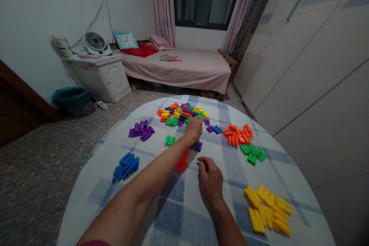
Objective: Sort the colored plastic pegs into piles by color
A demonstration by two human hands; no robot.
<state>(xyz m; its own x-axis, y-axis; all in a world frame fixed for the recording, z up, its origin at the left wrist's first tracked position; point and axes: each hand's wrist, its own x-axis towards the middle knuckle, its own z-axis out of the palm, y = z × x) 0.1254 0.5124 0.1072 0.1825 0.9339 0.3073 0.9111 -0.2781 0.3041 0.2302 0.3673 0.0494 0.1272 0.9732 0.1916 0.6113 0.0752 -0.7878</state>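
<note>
My left hand point(194, 128) stretches over the near edge of a mixed pile of small plastic building pieces point(177, 113). Its fingers reach forward, with the tips partly lost among green and blue pieces. My right hand point(211, 178) rests on the tablecloth nearer to me, its fingers loosely bent, thumb and forefinger a little apart, nothing visible between them. Left of it lie red-orange pieces point(181, 162), partly covered by my left forearm. Blue and purple pieces point(197, 145) lie between my hands. A green pair point(170, 140) sits left of my left wrist.
Around the round table point(173, 203) lie colour groups: purple pieces point(141, 130), blue pieces point(125, 167), orange pieces point(238, 135), green pieces point(253, 153) and yellow pieces point(269, 209). Beyond stand a bed point(184, 67), a white cabinet point(100, 78) with a fan, and a bin point(72, 100).
</note>
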